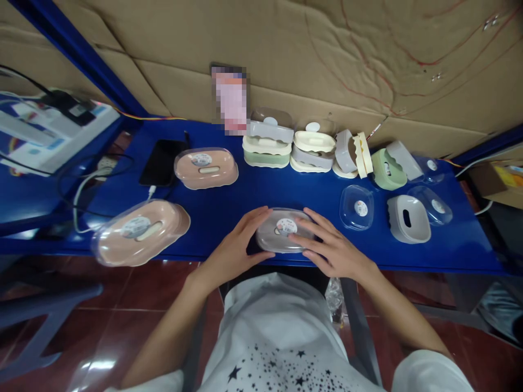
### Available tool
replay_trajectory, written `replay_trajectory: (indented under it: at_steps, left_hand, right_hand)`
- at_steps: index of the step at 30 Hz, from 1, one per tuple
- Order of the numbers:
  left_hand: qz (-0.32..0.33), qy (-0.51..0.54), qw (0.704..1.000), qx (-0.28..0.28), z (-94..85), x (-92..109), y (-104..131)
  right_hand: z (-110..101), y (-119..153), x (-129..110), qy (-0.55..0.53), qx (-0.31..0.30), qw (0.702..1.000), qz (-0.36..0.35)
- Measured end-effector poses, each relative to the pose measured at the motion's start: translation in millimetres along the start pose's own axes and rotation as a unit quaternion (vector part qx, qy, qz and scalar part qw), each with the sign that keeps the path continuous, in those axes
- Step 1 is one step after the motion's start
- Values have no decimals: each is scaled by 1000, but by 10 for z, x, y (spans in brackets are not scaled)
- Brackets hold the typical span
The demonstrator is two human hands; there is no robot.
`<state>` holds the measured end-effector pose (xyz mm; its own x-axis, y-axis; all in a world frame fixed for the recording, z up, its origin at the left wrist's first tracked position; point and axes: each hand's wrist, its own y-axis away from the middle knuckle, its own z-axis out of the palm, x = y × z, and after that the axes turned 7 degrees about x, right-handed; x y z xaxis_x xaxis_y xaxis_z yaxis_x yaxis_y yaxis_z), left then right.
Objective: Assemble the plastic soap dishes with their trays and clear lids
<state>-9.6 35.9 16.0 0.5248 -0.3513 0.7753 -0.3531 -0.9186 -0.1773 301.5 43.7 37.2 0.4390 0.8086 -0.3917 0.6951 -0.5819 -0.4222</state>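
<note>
A grey oval plastic box (281,240) under a clear lid with a round white sticker (286,226) lies near the table's front edge. My left hand (235,242) grips its left end, thumb at the near side and fingers at the far side. From the right, my right hand (335,247) holds the other end, with fingers reaching over the lid towards the sticker. To the left are two pink lidded boxes, one (220,169) farther back and one (169,231) at the front edge. A loose clear lid (350,212) lies right of my hands.
Stacked cream, grey and green box parts (267,147) line the cardboard wall (286,65). A grey box (417,226) and a green box (388,171) stand on the right of the blue table (253,190). Left are a black phone (161,162) with a white cable and a power strip (53,141).
</note>
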Motion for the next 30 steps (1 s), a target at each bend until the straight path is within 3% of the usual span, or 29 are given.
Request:
replay_trajectory:
  at_steps: [7,11,15,17,19,21,25,30]
  left_hand:
    - [7,-1,1000,-6,-4,-19,-13]
    - [6,-39,999,26,-11,-35,82]
    - [-4,-136,975,174,-17,-31,294]
    - [-5,-207,941,268,2,-29,396]
    - [21,-280,905,319,33,-32,455]
    - [61,-337,884,319,60,-47,453]
    - [84,-370,873,306,62,-93,324]
    - [109,-349,874,320,71,-77,249]
  right_hand:
    - [84,-105,-10,32,4,999,-18]
    - [176,-166,-1,62,-13,998,-8]
    - [104,-100,106,112,1,992,60]
    - [27,-5,177,143,34,982,116]
    - [-48,91,233,181,62,969,158]
    - [-121,144,269,216,68,959,171]
    - [-311,15,390,275,72,944,166]
    - [-553,-448,916,341,168,891,248]
